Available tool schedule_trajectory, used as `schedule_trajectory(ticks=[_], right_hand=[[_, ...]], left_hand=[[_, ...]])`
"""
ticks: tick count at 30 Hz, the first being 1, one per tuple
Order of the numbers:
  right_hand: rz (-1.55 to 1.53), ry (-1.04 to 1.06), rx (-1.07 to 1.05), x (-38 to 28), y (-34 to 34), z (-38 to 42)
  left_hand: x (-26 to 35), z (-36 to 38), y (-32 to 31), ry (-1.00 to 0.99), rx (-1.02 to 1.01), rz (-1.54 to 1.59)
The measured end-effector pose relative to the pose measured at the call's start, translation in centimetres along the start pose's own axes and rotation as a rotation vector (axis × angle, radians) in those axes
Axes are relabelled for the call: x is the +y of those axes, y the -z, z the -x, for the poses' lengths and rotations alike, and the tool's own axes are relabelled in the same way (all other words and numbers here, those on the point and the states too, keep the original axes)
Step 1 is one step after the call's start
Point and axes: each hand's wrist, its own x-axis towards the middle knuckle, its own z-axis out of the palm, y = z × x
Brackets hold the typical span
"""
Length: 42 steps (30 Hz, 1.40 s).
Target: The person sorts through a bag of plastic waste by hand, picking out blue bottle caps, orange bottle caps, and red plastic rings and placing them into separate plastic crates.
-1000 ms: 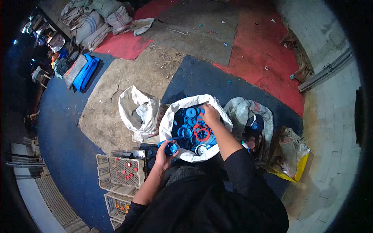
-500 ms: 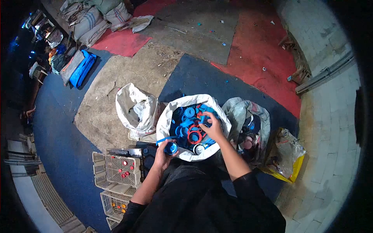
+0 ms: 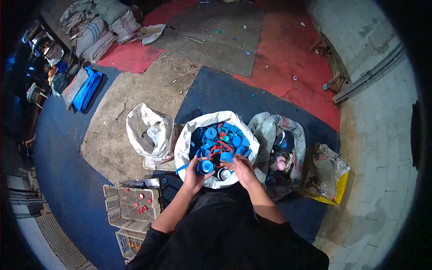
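A white sack (image 3: 184,139) stands open on the floor in front of me, filled with several blue caps (image 3: 220,135) and a few red rings. My left hand (image 3: 194,177) holds a blue cap (image 3: 206,166) over the sack's near rim. My right hand (image 3: 243,168) is just beside it, fingers closed on another blue cap (image 3: 226,156). The two hands are close together above the near edge of the sack.
An empty-looking white sack (image 3: 148,132) stands to the left, a grey sack (image 3: 281,144) with mixed caps to the right, and a yellow-lined bag (image 3: 326,175) further right. Cream plastic crates (image 3: 132,204) with red caps sit at my lower left. Filled sacks (image 3: 96,24) lie far back.
My right hand pulled back from the far side of the sack to its near rim, with a blue cap in it. My left hand shifted right to meet it.
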Motion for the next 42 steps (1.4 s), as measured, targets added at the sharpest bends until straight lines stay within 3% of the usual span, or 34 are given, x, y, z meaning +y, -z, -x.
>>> schedule_trajectory(ticks=[2, 6, 9, 11, 13, 14, 18, 23, 26, 29, 30, 31, 33, 34, 37, 40, 42], right_hand=[[-0.145, -0.076, -0.037, -0.1, -1.3, 0.0], [-0.256, 0.005, -0.083, 0.4, -1.7, -0.1], [0.269, 0.221, 0.002, 0.3, -1.9, -0.1], [0.85, 0.572, -0.09, -2.3, -4.2, 0.6], [1.248, 0.644, -0.123, -3.2, -5.9, 1.1], [1.361, 0.64, -0.137, -2.2, -5.8, 0.8], [1.392, 0.638, -0.137, 0.6, -6.1, 0.4], [0.719, 0.253, -0.218, 2.1, -4.4, -1.3], [1.165, 0.293, -0.11, 1.5, -1.9, -2.9], [1.791, 0.455, -0.416, 3.0, 3.0, -3.9], [1.825, 0.268, -0.424, 1.9, 3.0, -3.9], [1.822, 0.31, -0.384, 2.2, 4.1, -4.9], [1.885, 0.128, -0.336, 0.7, 4.2, -7.3], [1.754, 0.189, -0.185, 0.4, 3.8, -8.0], [1.618, 0.12, 0.042, -2.1, 1.1, -11.3], [1.377, 0.219, 0.182, 0.5, 0.5, -16.1], [1.416, 0.278, 0.252, 3.2, 0.3, -17.8]], left_hand=[[-0.2, -0.6, 0.0, -0.007, -0.026, 0.012], [0.2, -0.4, -1.2, 0.005, -0.065, 0.042], [0.3, -0.3, -1.9, -0.002, -0.081, 0.025], [0.2, -0.1, -2.1, 0.005, -0.05, 0.004], [-0.2, -0.3, -1.6, 0.007, -0.053, -0.035], [-0.6, -0.4, -1.7, -0.087, -0.08, -0.043], [-0.4, -0.6, -0.1, -0.056, -0.072, -0.079], [-0.9, -0.1, 2.1, -0.092, 0.065, -0.039], [-1.1, 0.2, 3.9, -0.083, 0.138, -0.002], [-0.5, 1.2, 4.5, -0.084, 0.165, -0.006], [-0.5, 1.3, 5.0, -0.111, 0.132, -0.02], [-0.5, 1.6, 5.4, -0.11, 0.127, 0.002], [-0.3, 2.1, 5.4, -0.111, 0.113, 0.051], [-0.2, 2.2, 5.4, -0.116, 0.115, 0.087], [-0.1, 2.4, 5.4, -0.122, 0.121, 0.16], [-0.4, 2.1, 5.6, -0.12, 0.107, 0.199], [-0.7, 1.9, 6.1, -0.126, 0.067, 0.267]])
